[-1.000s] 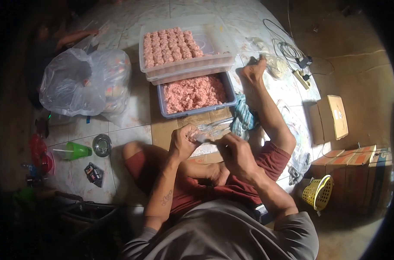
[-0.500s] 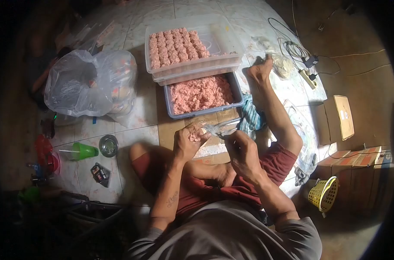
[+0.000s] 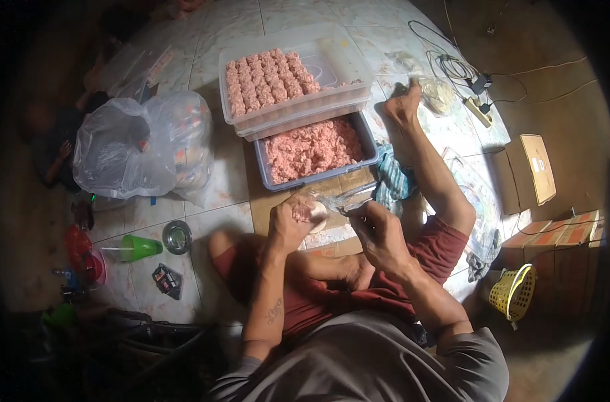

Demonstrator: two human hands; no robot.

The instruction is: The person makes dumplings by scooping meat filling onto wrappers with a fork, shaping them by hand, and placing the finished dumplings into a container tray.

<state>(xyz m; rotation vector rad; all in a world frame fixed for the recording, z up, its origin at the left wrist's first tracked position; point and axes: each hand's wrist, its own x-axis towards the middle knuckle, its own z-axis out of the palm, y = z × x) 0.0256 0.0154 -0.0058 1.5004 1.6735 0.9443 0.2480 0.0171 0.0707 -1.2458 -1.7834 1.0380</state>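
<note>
My left hand (image 3: 291,222) is closed around a lump of pink minced meat (image 3: 301,213). A pale, rounded piece (image 3: 318,218) shows at its thumb side; what it is I cannot make out. Clear, crumpled plastic film (image 3: 335,201) stretches from there across to my right hand (image 3: 379,234), whose fingers are pinched together on its end. Just beyond both hands stands a blue-grey tub (image 3: 273,183) filled with loose minced meat (image 3: 312,151). Behind it, stacked clear plastic trays (image 3: 348,63) hold rows of meat lumps (image 3: 271,80) in the top one.
Cardboard (image 3: 258,218) lies under the tub. A striped cloth (image 3: 391,177) is beside it. Large plastic bags (image 3: 110,151), a green cup (image 3: 143,246) and a metal dish (image 3: 177,236) are left. Right are cables (image 3: 446,63), cartons (image 3: 560,238) and a yellow basket (image 3: 513,291). Another person sits far left.
The pale rounded piece shows more clearly beside the meat in my left hand. Both hands stay close to the same place, and the whole view has shifted slightly.
</note>
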